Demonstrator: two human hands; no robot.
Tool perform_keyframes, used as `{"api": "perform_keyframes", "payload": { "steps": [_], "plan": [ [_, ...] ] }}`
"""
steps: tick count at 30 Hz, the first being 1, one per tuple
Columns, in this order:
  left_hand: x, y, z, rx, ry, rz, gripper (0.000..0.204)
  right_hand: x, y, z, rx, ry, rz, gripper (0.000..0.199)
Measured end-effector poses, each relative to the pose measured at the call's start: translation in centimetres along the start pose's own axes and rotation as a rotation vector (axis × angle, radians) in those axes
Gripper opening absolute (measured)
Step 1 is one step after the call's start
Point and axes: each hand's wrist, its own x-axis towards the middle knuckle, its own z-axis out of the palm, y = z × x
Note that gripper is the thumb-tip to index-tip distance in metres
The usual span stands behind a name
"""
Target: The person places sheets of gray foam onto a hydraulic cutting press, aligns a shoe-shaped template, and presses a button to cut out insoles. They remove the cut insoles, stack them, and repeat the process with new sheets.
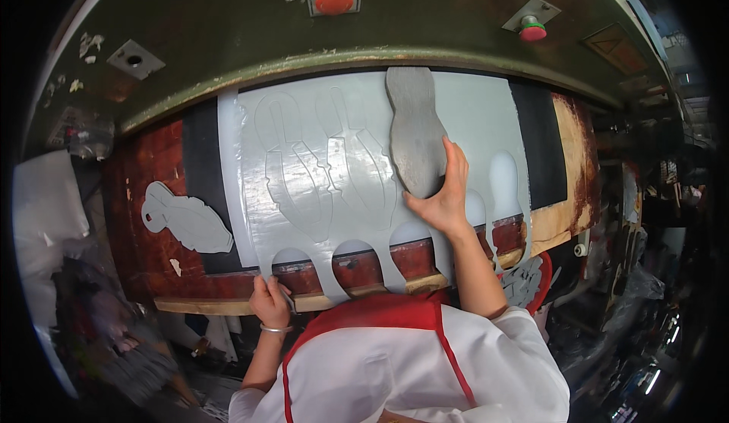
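Observation:
A pale grey sheet [472, 108] lies on the work surface, its near edge cut into long curved strips. Sole-shaped outlines [296, 187] are cut into its left half, the pieces still lying in place. My right hand [444, 195] grips the near end of a grey sole-shaped block [415, 123], thumb on the left side and fingers on the right. This block, perhaps a cutting die, rests on the sheet right of the outlines. At the sheet's near left corner, my left hand [271, 301] has its fingers closed on a strip's edge.
A dark green machine beam [228, 32] spans the far side, bearing a red push button [334, 0] and another red button [534, 32]. Grey cut pieces [190, 218] are piled on the left of the brown board [144, 256]. A red tub [544, 279] holds grey scraps at the near right.

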Motion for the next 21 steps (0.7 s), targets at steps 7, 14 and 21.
{"api": "perform_keyframes", "payload": {
  "steps": [7,14,21],
  "plan": [
    [7.5,1.9,1.3,0.109,0.041,0.044,0.022,8.4,0.4,1.2,-0.034,0.017,0.002,0.113],
    [15.7,4.2,4.0,0.225,0.134,0.076,0.026,23.3,3.2,-6.8,-0.116,0.65,0.052,0.094],
    [22.4,4.9,4.6,0.338,0.173,0.114,0.028,23.0,6.1,-3.6,-0.161,0.644,0.005,0.097]
  ]
}}
